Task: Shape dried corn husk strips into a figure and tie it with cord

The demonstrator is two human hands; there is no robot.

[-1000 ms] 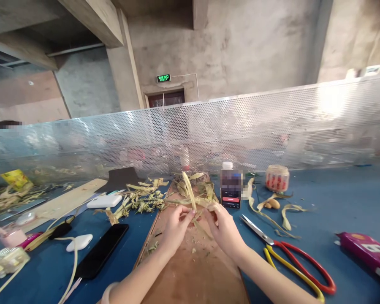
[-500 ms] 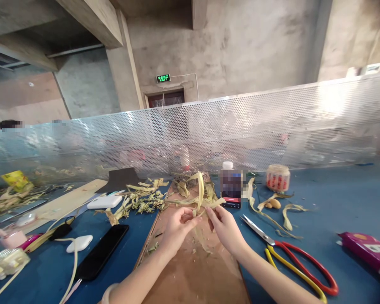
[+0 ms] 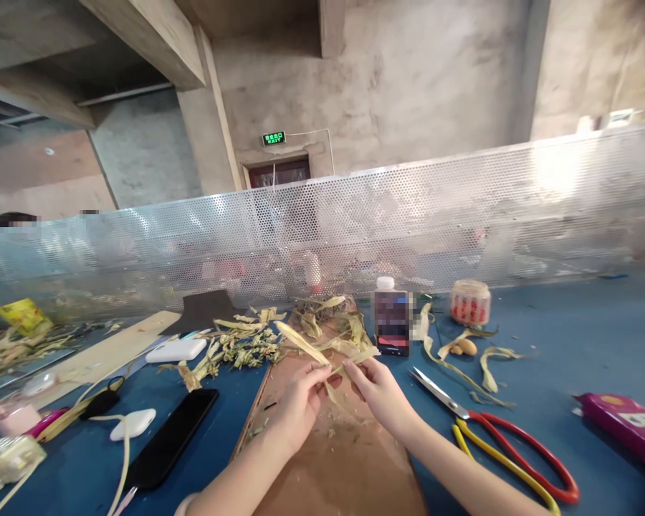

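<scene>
Over a brown board, my left hand pinches a pale yellow dried leaf strip, which slants up and to the left. Close beside it, my right hand has its thumb and fingers closed on a second strip of dried leaf that crosses the first. The fingertips of both hands almost meet, and the exact crossing is partly hidden by them. More dried leaves lie on the board just beyond my hands. Scissors with red and yellow handles rest right of my right forearm.
A propped phone stands before a white-capped bottle. Further right are a jar and a purple packet. To the left lie knotted leaf pieces, a black phone and cables. A perforated metal screen runs behind.
The pale strip that stood upright above my left hand now leans down to the left. My left hand has turned slightly; both hands stay close together.
</scene>
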